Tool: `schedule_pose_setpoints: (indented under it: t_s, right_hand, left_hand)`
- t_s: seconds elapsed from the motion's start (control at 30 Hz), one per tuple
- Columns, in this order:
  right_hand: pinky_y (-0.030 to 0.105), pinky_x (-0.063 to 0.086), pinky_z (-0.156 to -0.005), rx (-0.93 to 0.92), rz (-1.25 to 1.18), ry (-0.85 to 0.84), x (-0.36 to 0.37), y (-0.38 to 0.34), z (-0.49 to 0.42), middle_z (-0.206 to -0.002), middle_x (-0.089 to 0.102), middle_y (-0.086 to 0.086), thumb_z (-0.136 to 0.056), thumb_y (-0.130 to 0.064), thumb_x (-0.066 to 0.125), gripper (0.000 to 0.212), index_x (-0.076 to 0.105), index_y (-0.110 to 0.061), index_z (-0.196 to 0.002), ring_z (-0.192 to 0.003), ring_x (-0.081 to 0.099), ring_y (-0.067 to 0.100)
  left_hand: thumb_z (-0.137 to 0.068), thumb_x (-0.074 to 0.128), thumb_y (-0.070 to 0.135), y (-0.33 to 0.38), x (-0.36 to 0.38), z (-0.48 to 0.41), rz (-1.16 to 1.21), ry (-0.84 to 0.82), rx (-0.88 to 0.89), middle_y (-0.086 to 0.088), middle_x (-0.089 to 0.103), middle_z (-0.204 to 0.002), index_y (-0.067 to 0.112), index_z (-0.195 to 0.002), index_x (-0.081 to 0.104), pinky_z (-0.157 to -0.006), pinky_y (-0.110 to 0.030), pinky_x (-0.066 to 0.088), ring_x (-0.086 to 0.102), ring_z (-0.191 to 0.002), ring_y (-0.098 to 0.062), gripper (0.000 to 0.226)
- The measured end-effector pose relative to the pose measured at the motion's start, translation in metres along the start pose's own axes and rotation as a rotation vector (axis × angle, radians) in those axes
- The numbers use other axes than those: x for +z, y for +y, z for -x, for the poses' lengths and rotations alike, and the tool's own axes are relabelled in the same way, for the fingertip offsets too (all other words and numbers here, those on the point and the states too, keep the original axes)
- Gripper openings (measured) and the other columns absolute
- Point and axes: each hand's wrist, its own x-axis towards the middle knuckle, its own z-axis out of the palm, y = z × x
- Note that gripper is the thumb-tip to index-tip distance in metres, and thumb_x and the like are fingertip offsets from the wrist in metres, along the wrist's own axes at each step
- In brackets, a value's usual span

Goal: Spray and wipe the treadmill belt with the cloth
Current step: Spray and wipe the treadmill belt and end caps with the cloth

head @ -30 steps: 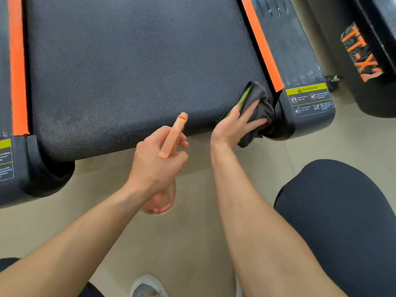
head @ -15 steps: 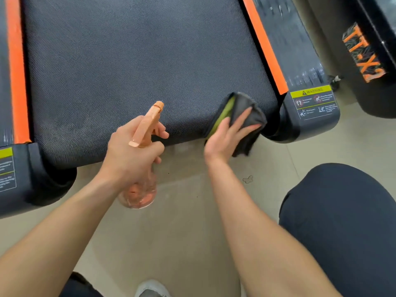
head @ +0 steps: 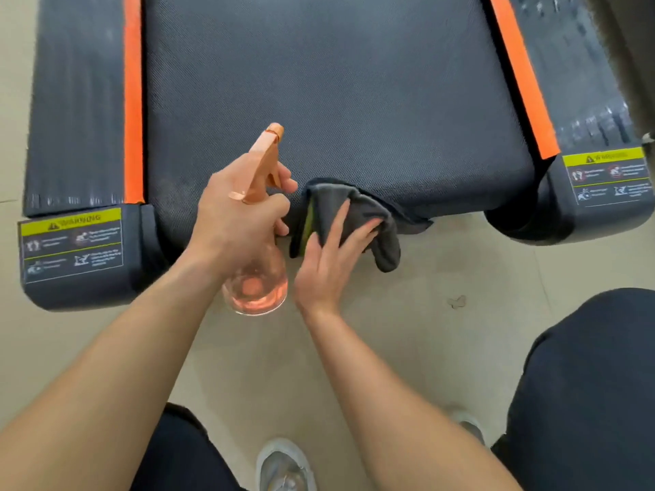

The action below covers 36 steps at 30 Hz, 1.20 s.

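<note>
The black textured treadmill belt point(head: 319, 83) fills the upper middle of the view, with its rear end curving down toward the floor. My left hand point(head: 241, 214) grips the neck of a clear spray bottle with an orange trigger head point(head: 264, 164), nozzle pointing up over the belt. My right hand point(head: 333, 256) presses a folded grey cloth with a green edge point(head: 354, 214) against the belt's rear edge, fingers spread flat on it. The cloth hangs partly below the edge.
Orange stripes point(head: 133, 101) and black side rails flank the belt. End caps with yellow warning labels sit at the lower left point(head: 71, 242) and right point(head: 606, 182). Beige tiled floor point(head: 443, 313) lies below. My dark-trousered knee point(head: 584, 384) and a grey shoe point(head: 283, 466) are near.
My right hand has slid the cloth leftward along the belt's rear edge, away from the right end cap. My left hand with the bottle now sits right beside the cloth.
</note>
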Motion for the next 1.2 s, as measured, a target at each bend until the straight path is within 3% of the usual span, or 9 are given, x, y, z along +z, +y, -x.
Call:
schedule_pose_setpoints:
  t_s: [0.07, 0.17, 0.3, 0.5, 0.63, 0.83, 1.0, 1.13, 1.2]
  right_hand:
    - [0.057, 0.006, -0.123, -0.099, 0.141, -0.161, 0.018, 0.0, 0.027, -0.166, 0.0, 0.028, -0.099, -0.035, 0.037, 0.068, 0.012, -0.028, -0.162, -0.151, 0.0, 0.053]
    - [0.063, 0.025, -0.117, -0.23, 0.356, -0.228, 0.008, 0.023, 0.03, -0.161, 0.02, 0.025, -0.095, -0.037, 0.043, 0.067, 0.023, -0.028, -0.158, -0.142, 0.025, 0.057]
    - [0.06, 0.021, -0.118, -0.426, 0.621, -0.212, -0.025, 0.055, 0.016, -0.157, 0.04, 0.014, -0.086, -0.033, 0.051, 0.071, 0.034, -0.029, -0.155, -0.137, 0.042, 0.043]
    - [0.054, 0.021, -0.121, -0.402, 0.627, -0.183, -0.032, 0.042, 0.016, -0.162, 0.036, 0.015, -0.088, -0.032, 0.046, 0.069, 0.038, -0.024, -0.156, -0.143, 0.036, 0.041]
    - [0.054, 0.019, -0.121, -0.317, 0.534, -0.096, -0.034, 0.023, 0.005, -0.166, 0.025, 0.016, -0.091, -0.034, 0.042, 0.07, 0.031, -0.018, -0.158, -0.148, 0.029, 0.041]
    - [0.054, 0.014, -0.123, -0.454, 0.558, -0.114, -0.04, -0.01, -0.048, -0.164, 0.034, 0.009, -0.096, -0.033, 0.039, 0.062, 0.041, -0.017, -0.155, -0.151, 0.026, 0.043]
    - [0.052, 0.023, -0.122, -0.77, 0.71, -0.396, -0.025, -0.049, -0.096, -0.159, 0.044, 0.007, -0.098, -0.038, 0.032, 0.057, 0.052, -0.019, -0.149, -0.144, 0.039, 0.043]
    - [0.048, 0.016, -0.123, -1.051, 0.83, -0.72, 0.008, -0.091, -0.104, -0.165, 0.032, 0.006, -0.097, -0.045, 0.016, 0.067, 0.04, -0.022, -0.156, -0.149, 0.031, 0.041]
    - [0.046, 0.012, -0.124, -1.161, 0.84, -0.809, 0.034, -0.111, -0.099, -0.168, 0.025, 0.003, -0.101, -0.046, 0.016, 0.063, 0.031, -0.026, -0.159, -0.152, 0.024, 0.038]
  left_hand:
    - [-0.067, 0.054, 0.012, -0.001, -0.013, -0.001, -0.013, 0.052, 0.009, 0.013, 0.069, -0.09, 0.075, -0.089, 0.059, -0.057, -0.026, 0.056, 0.062, -0.061, -0.018, 0.067]
    - [-0.067, 0.056, 0.016, -0.008, -0.03, -0.004, -0.069, 0.1, -0.008, 0.016, 0.07, -0.088, 0.075, -0.078, 0.059, -0.068, -0.044, 0.063, 0.067, -0.062, -0.016, 0.06]
    - [-0.069, 0.056, 0.016, -0.018, -0.045, -0.004, -0.055, 0.111, -0.044, 0.015, 0.069, -0.087, 0.077, -0.086, 0.06, -0.069, -0.05, 0.064, 0.066, -0.062, -0.021, 0.064]
    - [-0.067, 0.06, 0.024, -0.027, -0.048, -0.003, -0.025, 0.12, -0.132, 0.011, 0.07, -0.087, 0.062, -0.082, 0.064, -0.071, -0.056, 0.064, 0.068, -0.072, -0.018, 0.041]
    - [-0.069, 0.062, 0.022, -0.025, -0.047, -0.006, -0.01, 0.121, -0.135, 0.013, 0.07, -0.083, 0.056, -0.083, 0.062, -0.073, -0.057, 0.064, 0.073, -0.08, -0.029, 0.037]
    - [-0.068, 0.061, 0.022, -0.025, -0.053, -0.007, 0.04, 0.153, -0.142, 0.008, 0.069, -0.088, 0.052, -0.088, 0.061, -0.071, -0.055, 0.065, 0.067, -0.068, -0.015, 0.036]
    - [-0.07, 0.06, 0.019, -0.029, -0.057, 0.005, 0.114, 0.219, -0.178, 0.003, 0.068, -0.091, 0.048, -0.09, 0.061, -0.067, -0.046, 0.066, 0.064, -0.071, -0.012, 0.035]
    - [-0.073, 0.062, 0.014, -0.036, -0.063, 0.012, 0.21, 0.361, -0.245, -0.005, 0.067, -0.099, 0.027, -0.131, 0.068, -0.056, -0.029, 0.057, 0.066, -0.081, -0.016, 0.06]
    - [-0.069, 0.06, 0.015, -0.036, -0.071, 0.018, 0.259, 0.435, -0.242, 0.0, 0.065, -0.092, 0.034, -0.126, 0.069, -0.057, -0.028, 0.056, 0.066, -0.084, -0.014, 0.061]
